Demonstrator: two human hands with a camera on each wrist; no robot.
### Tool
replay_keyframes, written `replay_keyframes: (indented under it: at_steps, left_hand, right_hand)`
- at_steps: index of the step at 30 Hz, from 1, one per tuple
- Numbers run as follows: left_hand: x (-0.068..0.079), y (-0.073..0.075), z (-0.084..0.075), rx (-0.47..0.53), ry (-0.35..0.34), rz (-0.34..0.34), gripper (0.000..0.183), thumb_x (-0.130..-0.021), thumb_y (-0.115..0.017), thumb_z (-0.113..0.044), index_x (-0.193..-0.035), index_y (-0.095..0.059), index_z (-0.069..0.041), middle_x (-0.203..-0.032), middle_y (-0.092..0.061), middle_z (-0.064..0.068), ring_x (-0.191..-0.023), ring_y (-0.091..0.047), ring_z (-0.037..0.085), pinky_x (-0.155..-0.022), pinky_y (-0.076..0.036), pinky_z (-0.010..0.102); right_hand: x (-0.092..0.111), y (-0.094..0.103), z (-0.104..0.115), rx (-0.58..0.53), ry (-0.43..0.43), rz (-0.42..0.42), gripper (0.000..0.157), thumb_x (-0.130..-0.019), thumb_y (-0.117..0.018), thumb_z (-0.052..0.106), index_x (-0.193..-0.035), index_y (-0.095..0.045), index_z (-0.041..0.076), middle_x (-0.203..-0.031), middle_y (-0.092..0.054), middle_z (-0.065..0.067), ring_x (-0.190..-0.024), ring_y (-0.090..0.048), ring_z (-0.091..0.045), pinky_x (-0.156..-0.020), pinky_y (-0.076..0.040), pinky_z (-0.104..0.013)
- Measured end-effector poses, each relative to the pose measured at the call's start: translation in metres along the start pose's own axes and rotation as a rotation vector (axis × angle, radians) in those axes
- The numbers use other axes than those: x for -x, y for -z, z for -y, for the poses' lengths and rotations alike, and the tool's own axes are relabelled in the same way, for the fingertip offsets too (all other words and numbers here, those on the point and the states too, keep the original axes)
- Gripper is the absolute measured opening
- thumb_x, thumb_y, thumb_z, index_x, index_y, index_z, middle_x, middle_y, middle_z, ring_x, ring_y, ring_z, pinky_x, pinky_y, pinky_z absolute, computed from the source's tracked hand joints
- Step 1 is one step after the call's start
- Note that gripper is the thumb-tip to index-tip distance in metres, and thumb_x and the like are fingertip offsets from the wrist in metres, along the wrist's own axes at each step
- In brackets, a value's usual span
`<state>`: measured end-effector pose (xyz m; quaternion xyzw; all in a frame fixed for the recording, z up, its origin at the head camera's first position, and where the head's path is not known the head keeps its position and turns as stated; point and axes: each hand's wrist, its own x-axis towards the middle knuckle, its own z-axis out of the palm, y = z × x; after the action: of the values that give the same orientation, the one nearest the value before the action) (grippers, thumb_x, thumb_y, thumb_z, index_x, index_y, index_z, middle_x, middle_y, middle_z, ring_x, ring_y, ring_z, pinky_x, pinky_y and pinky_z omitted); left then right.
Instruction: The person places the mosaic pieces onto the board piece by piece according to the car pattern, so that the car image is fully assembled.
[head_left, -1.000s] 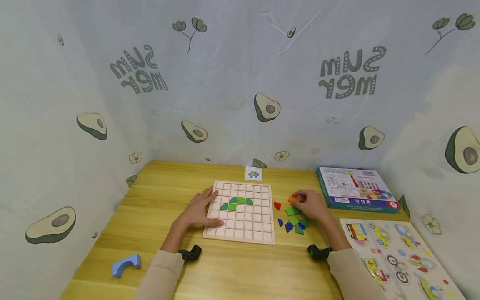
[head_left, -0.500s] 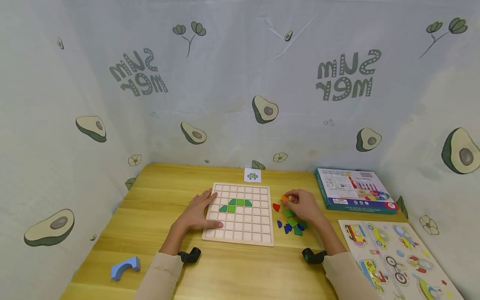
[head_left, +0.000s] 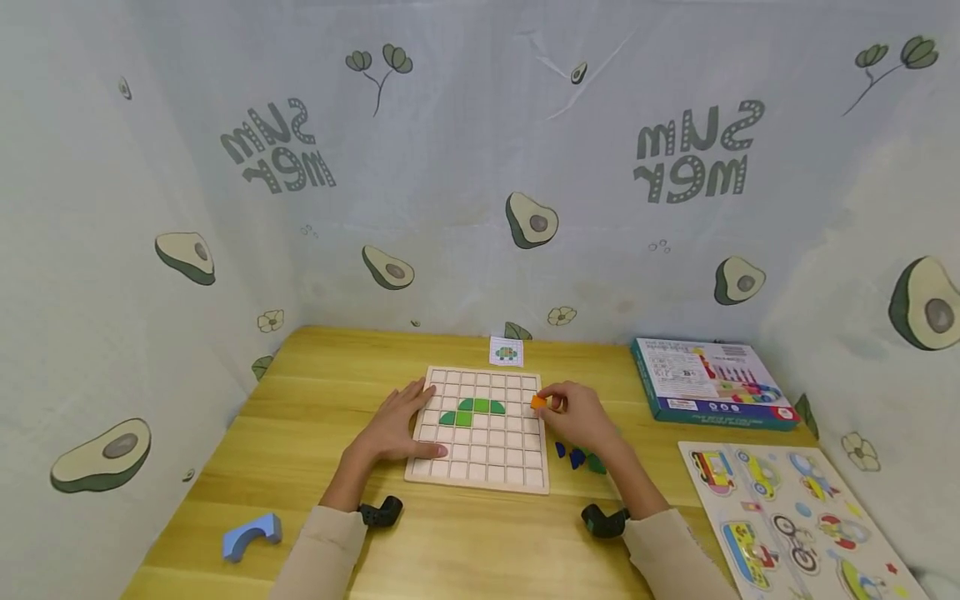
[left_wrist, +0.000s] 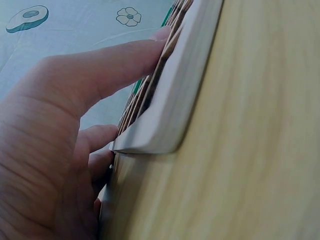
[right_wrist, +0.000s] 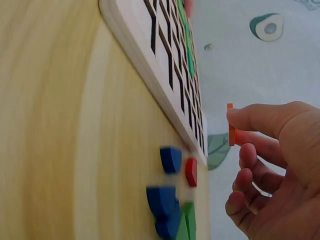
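Note:
A light wooden grid board lies flat on the table. My left hand rests at its left side, thumb on the grid and fingers against the edge; in the left wrist view, the thumb stretches over the rim. Between thumb and index finger my right hand pinches a thin orange tile, held above the board's right side. The right wrist view shows that orange tile edge-on. Several green tiles sit in the grid, curved ones and squares.
Right of the board lie loose blue tiles, a red tile and green tiles. A small card with a turtle pattern stands behind. Around are a boxed set, a vehicle puzzle board and a blue arch block.
My right hand has carried the orange tile leftward from the loose tiles to over the board's right edge. The left hand stays in place.

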<state>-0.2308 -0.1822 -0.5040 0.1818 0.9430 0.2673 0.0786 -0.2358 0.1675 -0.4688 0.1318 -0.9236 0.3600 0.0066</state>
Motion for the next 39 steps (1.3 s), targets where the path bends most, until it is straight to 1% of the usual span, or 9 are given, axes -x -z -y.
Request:
replay_keyframes:
  at_steps: [5, 9, 11, 14, 17, 21, 28, 33, 39]
  left_hand:
    - [0.001, -0.002, 0.001, -0.003, 0.007, 0.014, 0.117, -0.073, -0.078, -0.068, -0.165, -0.028, -0.014, -0.174, -0.015, 0.011, -0.161, -0.014, 0.033, -0.131, -0.010, 0.054]
    - [0.001, 0.002, 0.000, 0.019, 0.013, 0.001, 0.117, -0.073, -0.079, -0.066, -0.165, -0.028, -0.014, -0.174, -0.015, 0.011, -0.161, -0.013, 0.033, -0.131, -0.009, 0.055]
    - [0.001, 0.004, 0.000, 0.007, 0.019, 0.005, 0.118, -0.073, -0.079, -0.066, -0.165, -0.026, -0.015, -0.174, -0.014, 0.010, -0.162, -0.012, 0.031, -0.132, -0.009, 0.053]
    - [0.001, 0.005, 0.001, 0.005, 0.012, -0.001, 0.117, -0.073, -0.080, -0.065, -0.164, -0.028, -0.014, -0.174, -0.015, 0.011, -0.161, -0.013, 0.033, -0.131, -0.010, 0.055]
    - [0.000, 0.005, 0.002, -0.007, 0.011, 0.010, 0.117, -0.073, -0.079, -0.066, -0.165, -0.027, -0.015, -0.174, -0.014, 0.010, -0.161, -0.012, 0.031, -0.131, -0.010, 0.054]
    - [-0.002, 0.003, 0.003, -0.008, 0.012, 0.019, 0.116, -0.074, -0.077, -0.068, -0.165, -0.027, -0.016, -0.174, -0.013, 0.007, -0.162, -0.011, 0.029, -0.132, -0.009, 0.052]
    - [-0.003, 0.003, 0.001, -0.005, 0.014, 0.018, 0.115, -0.075, -0.077, -0.068, -0.165, -0.028, -0.017, -0.174, -0.013, 0.007, -0.162, -0.011, 0.029, -0.132, -0.008, 0.053]
    - [-0.003, 0.004, 0.000, -0.010, 0.012, 0.018, 0.115, -0.075, -0.078, -0.067, -0.165, -0.028, -0.016, -0.174, -0.014, 0.009, -0.162, -0.012, 0.030, -0.132, -0.009, 0.053]
    - [-0.002, 0.003, 0.002, 0.000, 0.009, 0.017, 0.114, -0.075, -0.078, -0.066, -0.164, -0.028, -0.014, -0.174, -0.014, 0.009, -0.162, -0.011, 0.030, -0.131, -0.009, 0.054]
  right_hand:
    - [0.001, -0.015, 0.010, -0.033, 0.028, 0.043, 0.021, -0.094, -0.074, 0.012, -0.112, -0.075, 0.003, -0.081, -0.056, -0.003, -0.066, -0.044, -0.014, -0.058, -0.037, -0.024]
    - [-0.005, -0.024, 0.022, -0.048, 0.044, 0.056, 0.019, -0.093, -0.075, 0.012, -0.111, -0.076, 0.005, -0.082, -0.055, -0.002, -0.065, -0.042, -0.014, -0.059, -0.035, -0.024]
    - [-0.007, -0.029, 0.028, -0.054, 0.043, 0.059, 0.018, -0.092, -0.076, 0.012, -0.110, -0.077, 0.006, -0.081, -0.055, -0.001, -0.067, -0.043, -0.014, -0.060, -0.035, -0.024]
    - [-0.011, -0.036, 0.035, -0.063, 0.041, 0.066, 0.019, -0.091, -0.077, 0.013, -0.109, -0.078, 0.007, -0.080, -0.055, -0.001, -0.069, -0.045, -0.014, -0.060, -0.035, -0.024]
    - [-0.013, -0.042, 0.040, -0.071, 0.040, 0.085, 0.020, -0.090, -0.078, 0.012, -0.110, -0.078, 0.007, -0.079, -0.056, -0.001, -0.069, -0.047, -0.014, -0.060, -0.036, -0.023]
    - [-0.015, -0.050, 0.044, -0.063, 0.040, 0.109, 0.020, -0.091, -0.079, 0.015, -0.110, -0.079, 0.008, -0.079, -0.057, 0.001, -0.072, -0.048, -0.013, -0.061, -0.037, -0.021]
    - [-0.018, -0.060, 0.047, -0.055, 0.055, 0.132, 0.019, -0.091, -0.079, 0.015, -0.109, -0.079, 0.010, -0.079, -0.055, 0.001, -0.074, -0.049, -0.014, -0.064, -0.038, -0.024]
    - [-0.019, -0.064, 0.049, -0.029, 0.032, 0.132, 0.020, -0.091, -0.079, 0.016, -0.110, -0.079, 0.012, -0.081, -0.056, 0.001, -0.075, -0.049, -0.014, -0.065, -0.040, -0.026]
    - [-0.018, -0.068, 0.049, 0.002, 0.015, 0.136, 0.020, -0.091, -0.080, 0.017, -0.111, -0.079, 0.015, -0.081, -0.057, 0.002, -0.075, -0.050, -0.014, -0.066, -0.041, -0.027]
